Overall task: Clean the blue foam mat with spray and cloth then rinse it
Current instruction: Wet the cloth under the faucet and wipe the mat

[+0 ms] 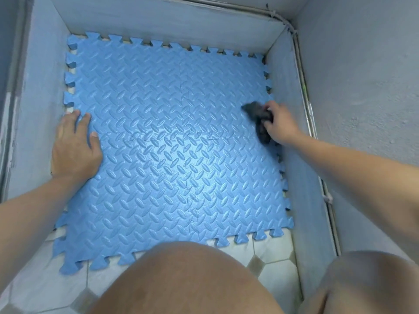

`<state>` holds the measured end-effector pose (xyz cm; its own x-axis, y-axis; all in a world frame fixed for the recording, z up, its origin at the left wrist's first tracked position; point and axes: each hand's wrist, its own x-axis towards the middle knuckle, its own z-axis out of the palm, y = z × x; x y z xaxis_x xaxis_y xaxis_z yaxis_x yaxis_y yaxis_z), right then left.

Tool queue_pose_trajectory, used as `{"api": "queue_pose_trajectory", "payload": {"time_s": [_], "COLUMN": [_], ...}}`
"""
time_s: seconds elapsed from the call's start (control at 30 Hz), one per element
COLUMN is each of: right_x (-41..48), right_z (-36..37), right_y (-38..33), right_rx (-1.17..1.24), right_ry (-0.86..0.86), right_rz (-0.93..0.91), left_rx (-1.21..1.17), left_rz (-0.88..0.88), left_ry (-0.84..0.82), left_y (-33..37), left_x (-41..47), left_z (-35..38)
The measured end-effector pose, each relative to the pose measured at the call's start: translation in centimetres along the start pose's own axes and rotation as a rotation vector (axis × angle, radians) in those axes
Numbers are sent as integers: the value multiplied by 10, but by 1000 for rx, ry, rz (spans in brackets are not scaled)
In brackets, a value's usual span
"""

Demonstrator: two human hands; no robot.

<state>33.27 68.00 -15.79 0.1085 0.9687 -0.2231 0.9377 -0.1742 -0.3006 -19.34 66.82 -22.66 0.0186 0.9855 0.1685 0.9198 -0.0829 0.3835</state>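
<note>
A blue foam mat (167, 141) with a raised leaf pattern and puzzle-tooth edges lies flat on the tiled floor and fills most of the head view. Its surface shines wet near the middle. My left hand (74, 146) presses flat on the mat's left edge, fingers spread, holding nothing. My right hand (281, 125) is at the mat's right edge, closed around a crumpled dark grey cloth (257, 116) that rests on the mat. No spray bottle is in view.
Grey plastered walls (158, 21) close in on the mat at the left, back and right. A pipe (308, 105) runs along the right wall's ledge. White floor tiles (272, 248) show in front of the mat, and my bare knees (186, 282) fill the bottom.
</note>
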Motion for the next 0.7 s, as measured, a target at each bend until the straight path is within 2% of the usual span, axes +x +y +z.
{"api": "queue_pose_trajectory", "payload": {"time_s": [0.07,0.1,0.13,0.2,0.27,0.37,0.4,0.47,0.57,0.7], "right_x": [21,24,23,15,5,-3,2,25,73,131], "right_z": [14,25,37,61,81,100,101,96,69,33], "right_y": [-24,-44,-69,-123,-178,-244,-253,-249,-206,-97], "right_rx": [179,233,258,253,233,66,16,-28,-26,-65], "right_ry": [207,259,293,302,234,75,27,-10,36,260], "right_rz": [395,505,524,328,20,-457,-562,-629,-463,53], "left_rx": [1,-3,-7,-4,-5,-1,-2,-5,-6,-6], "left_rz": [-12,-15,-15,-16,-21,-21,-26,-38,-40,-56], "left_ry": [-5,-9,-12,-7,-7,-11,-14,-21,-20,-27], "left_y": [1,1,3,4,3,1,1,2,3,3], "left_x": [0,0,-1,-1,-2,-2,-2,-2,-2,-2], "left_z": [0,0,0,0,1,1,0,0,-1,-3]}}
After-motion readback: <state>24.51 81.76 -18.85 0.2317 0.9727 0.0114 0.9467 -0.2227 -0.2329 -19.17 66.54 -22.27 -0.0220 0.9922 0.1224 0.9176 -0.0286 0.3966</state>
